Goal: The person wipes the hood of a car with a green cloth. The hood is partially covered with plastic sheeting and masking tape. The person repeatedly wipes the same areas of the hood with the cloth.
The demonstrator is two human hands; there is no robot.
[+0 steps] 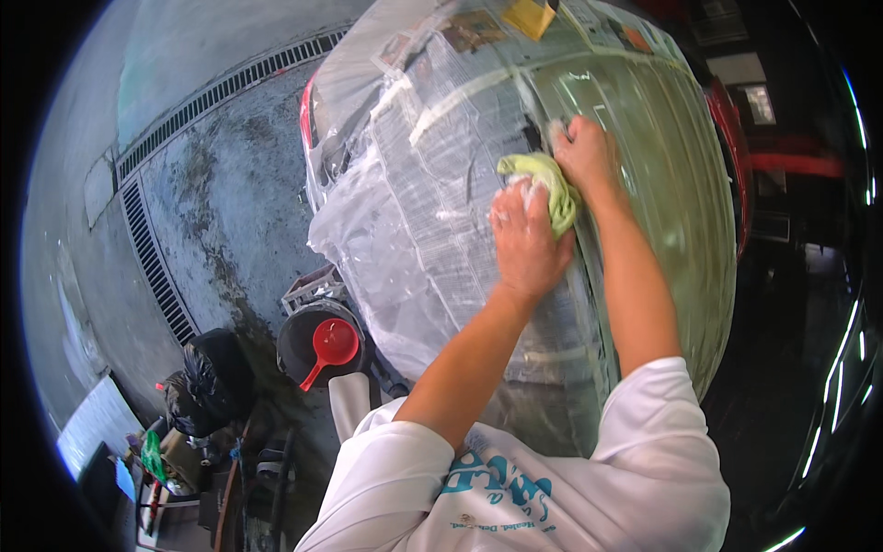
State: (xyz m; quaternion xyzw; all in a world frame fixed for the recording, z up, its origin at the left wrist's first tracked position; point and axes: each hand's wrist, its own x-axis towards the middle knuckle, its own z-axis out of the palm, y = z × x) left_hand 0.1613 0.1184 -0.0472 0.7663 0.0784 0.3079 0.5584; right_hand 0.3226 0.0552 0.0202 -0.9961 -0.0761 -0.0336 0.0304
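Both hands work on a vehicle's wet, olive-grey body panel (667,212). Beside it, clear plastic sheeting (368,239) and strips of pale tape (460,98) cover the bodywork. My left hand (527,244) grips a bunched yellow-green cloth (563,208) over the border between sheeting and bare panel. White suds or wetness show around its fingers. Just beyond the cloth, my right hand (589,161) is closed, its fingers curled at the panel's edge. A small greyish piece shows by its fingertips, but its kind is unclear.
Left of the vehicle stands a dark bucket (296,342) with a red dipper (335,341) in it. Black bags (216,373) and assorted clutter lie at the lower left. A drain grate (152,258) crosses the wet floor. Something yellow (529,17) rests at the far end of the sheeting.
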